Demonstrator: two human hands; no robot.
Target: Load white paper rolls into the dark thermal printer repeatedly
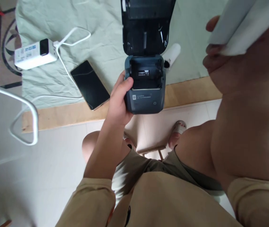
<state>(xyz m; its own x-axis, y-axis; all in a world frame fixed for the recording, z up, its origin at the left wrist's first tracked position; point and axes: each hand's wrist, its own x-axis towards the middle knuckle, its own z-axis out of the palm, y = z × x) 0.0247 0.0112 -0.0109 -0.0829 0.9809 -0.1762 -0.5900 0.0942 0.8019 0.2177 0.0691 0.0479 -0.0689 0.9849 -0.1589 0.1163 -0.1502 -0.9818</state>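
Head view: the left hand (120, 102) is found closed on the dark blue device (144, 102), with the thumb laid over its rim at eight o'clock and the fingers wrapped behind its side. The right hand (226, 71) is placed between two and three o'clock of the device, well apart from it. A pale item (240, 28) is gripped in that hand; it is blurred and cut off by the frame, so its full form cannot be told.

The device is held directly against the left palm, with its front directed toward six o'clock. Its lid (146, 34) is raised at twelve o'clock, and the open compartment (146, 75) is exposed, with a small printed label seen inside. Whether any weight is borne by the table cannot be told.

Between one and two o'clock, a white cylinder (174, 53) is partly hidden behind the device. At nine o'clock, near the left hand, a phone (90, 85) is laid askew, dark screen upward. Farther out, between nine and ten o'clock, a white box (35, 54) with a black panel is noted, and a white cable (65, 58) is plugged into its near end. These are supported on a wrinkled green cloth (106, 25), bordered toward six o'clock by a wooden edge (193, 90).
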